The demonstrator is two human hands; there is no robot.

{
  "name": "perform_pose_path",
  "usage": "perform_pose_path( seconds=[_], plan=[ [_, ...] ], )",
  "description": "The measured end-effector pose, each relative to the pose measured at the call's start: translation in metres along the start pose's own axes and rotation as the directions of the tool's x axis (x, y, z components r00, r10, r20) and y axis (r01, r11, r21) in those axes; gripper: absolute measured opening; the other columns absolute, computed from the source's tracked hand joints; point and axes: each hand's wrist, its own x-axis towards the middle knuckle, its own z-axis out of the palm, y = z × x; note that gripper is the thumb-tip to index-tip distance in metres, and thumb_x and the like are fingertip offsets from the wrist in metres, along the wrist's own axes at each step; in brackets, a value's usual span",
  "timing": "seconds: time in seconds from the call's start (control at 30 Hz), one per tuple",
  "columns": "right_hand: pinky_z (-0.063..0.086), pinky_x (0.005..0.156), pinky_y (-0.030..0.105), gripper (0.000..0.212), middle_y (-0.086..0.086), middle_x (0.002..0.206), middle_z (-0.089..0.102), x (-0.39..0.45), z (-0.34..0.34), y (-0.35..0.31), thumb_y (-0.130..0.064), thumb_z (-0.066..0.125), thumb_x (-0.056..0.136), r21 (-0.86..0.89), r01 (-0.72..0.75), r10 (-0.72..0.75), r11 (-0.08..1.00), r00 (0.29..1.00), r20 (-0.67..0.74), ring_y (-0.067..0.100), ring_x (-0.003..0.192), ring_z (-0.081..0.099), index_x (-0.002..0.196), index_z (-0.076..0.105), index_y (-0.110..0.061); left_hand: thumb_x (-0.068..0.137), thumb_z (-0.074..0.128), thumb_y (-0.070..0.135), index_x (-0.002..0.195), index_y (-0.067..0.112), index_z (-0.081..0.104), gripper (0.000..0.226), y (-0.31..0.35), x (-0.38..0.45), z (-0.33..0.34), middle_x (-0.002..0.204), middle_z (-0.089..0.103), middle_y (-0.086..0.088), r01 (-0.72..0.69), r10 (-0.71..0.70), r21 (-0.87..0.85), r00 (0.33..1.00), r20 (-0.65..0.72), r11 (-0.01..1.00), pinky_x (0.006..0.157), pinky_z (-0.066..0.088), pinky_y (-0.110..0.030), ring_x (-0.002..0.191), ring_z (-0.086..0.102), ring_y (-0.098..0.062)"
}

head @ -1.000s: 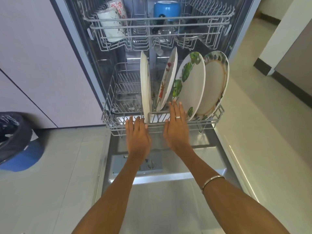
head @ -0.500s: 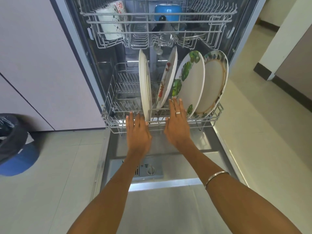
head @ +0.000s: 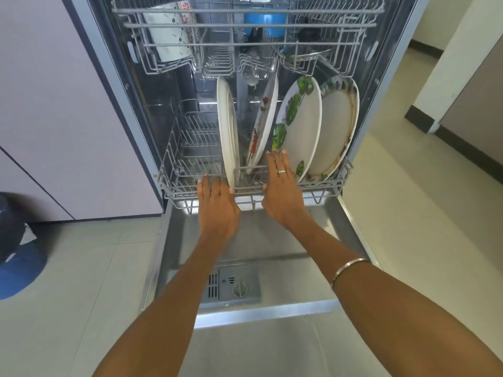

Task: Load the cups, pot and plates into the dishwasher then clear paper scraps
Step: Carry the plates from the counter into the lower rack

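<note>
The dishwasher (head: 381, 85) fills the upper centre of the frame, its steel door (head: 272, 248) folded down flat below my arms. The lower rack (head: 174, 170) sits across the middle, and four plates stand on edge in it: a plain white plate (head: 227, 131) left of centre, a red-flowered plate (head: 264, 123) beside it, a green-leaf plate (head: 302, 123) and, rightmost, a brown-rimmed plate (head: 337, 123). The upper rack (head: 245, 28) runs along the top edge, holding a white patterned cup (head: 168, 31) at upper left and a blue pot (head: 265, 24) at upper centre. My left hand (head: 217, 208) presses flat on the lower rack's front rail, fingers straight, gripping nothing. My right hand (head: 283, 191) does the same just right of it, its fingertips (head: 275, 159) reaching up to the green-leaf plate's lower edge. A dark bin (head: 11, 227) sits at the left edge.
</note>
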Motion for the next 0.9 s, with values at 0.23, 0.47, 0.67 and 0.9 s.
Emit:
perform_pose_path(
  seconds=[0.23, 0.47, 0.67, 0.9],
  plan=[
    [0.008, 0.124, 0.047, 0.097, 0.008, 0.165, -0.009, 0.025, 0.008, 0.007, -0.004, 0.058, 0.081, -0.016, 0.003, -0.002, 1.000, 0.999, 0.032, 0.027, 0.151, -0.017, 0.157, -0.003, -0.006, 0.095, 0.011, 0.027, 0.142, 0.000, 0.042, 0.064, 0.000, 0.026, 0.009, 0.150, 0.042, -0.019, 0.007, -0.008, 0.039, 0.999, 0.034, 0.999, 0.123, 0.004, -0.049, 0.146, 0.022, -0.039],
    [0.014, 0.121, 0.054, 0.071, 0.010, 0.165, -0.004, 0.070, 0.024, 0.012, -0.016, 0.068, 0.079, -0.092, 0.015, -0.011, 0.996, 0.999, 0.049, 0.031, 0.151, -0.012, 0.143, 0.042, 0.002, 0.098, 0.035, 0.030, 0.148, 0.002, 0.035, 0.056, -0.004, 0.062, 0.012, 0.155, 0.035, -0.016, 0.012, -0.020, 0.074, 0.994, 0.110, 0.997, 0.123, 0.001, -0.049, 0.149, 0.013, -0.038],
    [0.021, 0.121, 0.048, 0.101, 0.003, 0.165, -0.013, 0.085, 0.021, 0.018, -0.010, 0.065, 0.085, -0.034, 0.010, -0.010, 0.999, 1.000, 0.019, 0.025, 0.151, -0.016, 0.157, -0.007, -0.011, 0.095, 0.041, 0.028, 0.142, 0.002, 0.042, 0.054, -0.008, 0.080, 0.017, 0.150, 0.041, -0.015, -0.024, 0.014, 0.113, 0.996, 0.090, 0.993, 0.123, -0.001, -0.049, 0.148, 0.014, -0.039],
    [0.017, 0.122, 0.049, 0.103, 0.005, 0.164, -0.016, 0.112, 0.040, 0.021, -0.005, 0.065, 0.082, -0.071, 0.001, -0.005, 0.997, 0.999, -0.045, 0.027, 0.151, -0.016, 0.157, -0.005, -0.009, 0.091, 0.047, 0.029, 0.141, 0.001, 0.044, 0.057, -0.013, 0.110, 0.029, 0.149, 0.042, -0.016, -0.030, 0.022, 0.128, 0.998, 0.067, 0.991, 0.122, 0.002, -0.051, 0.147, 0.018, -0.040]
  ],
)
